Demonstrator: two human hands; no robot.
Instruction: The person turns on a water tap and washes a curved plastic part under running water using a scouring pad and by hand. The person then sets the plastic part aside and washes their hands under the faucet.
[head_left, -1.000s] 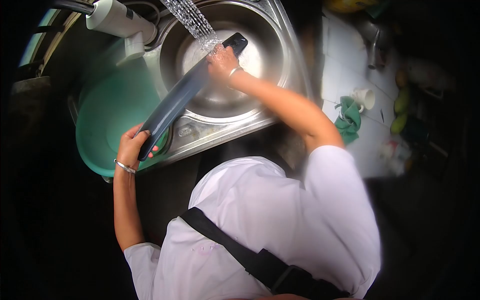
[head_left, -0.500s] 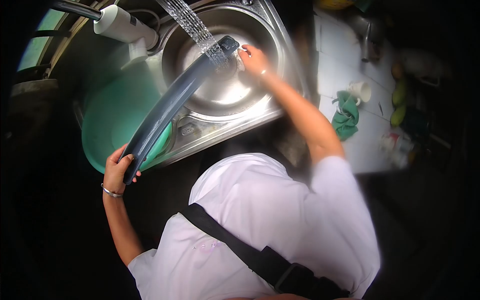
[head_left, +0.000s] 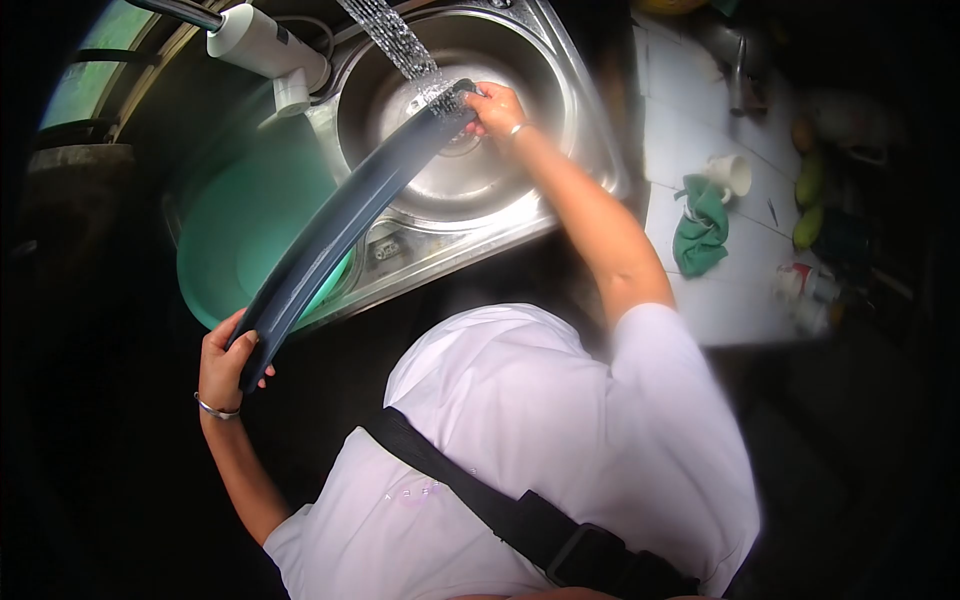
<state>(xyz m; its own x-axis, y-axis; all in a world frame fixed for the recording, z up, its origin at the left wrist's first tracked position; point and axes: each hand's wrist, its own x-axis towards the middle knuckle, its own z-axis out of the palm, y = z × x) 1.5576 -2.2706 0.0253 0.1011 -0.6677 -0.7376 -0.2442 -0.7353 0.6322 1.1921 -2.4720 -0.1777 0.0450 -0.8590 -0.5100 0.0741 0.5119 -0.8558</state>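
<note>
A long, dark grey, slightly curved strip-like piece (head_left: pixel 345 225), its exact kind unclear, slants across the sink area with a wet, shiny surface. My left hand (head_left: pixel 225 365) grips its lower end, thumb on top and fingertips showing past the far edge. At the upper end my right hand (head_left: pixel 497 108) is closed on the piece, with the thumb over its face. Running water (head_left: pixel 395 40) pours onto that upper end, above the round steel sink bowl (head_left: pixel 480 195).
Left of the bowl, a green basin (head_left: pixel 215 240) stands beneath the strip. A white tap fitting (head_left: pixel 262 45) is at upper left. On the white tiled counter (head_left: pixel 680 150) at right lie a green cloth (head_left: pixel 702 230), a white cup (head_left: pixel 733 175) and green fruit (head_left: pixel 808 190).
My right hand, which was beside the upper end with fingers loose, has closed on it. The strip's lower end and my left hand have shifted slightly down and left.
</note>
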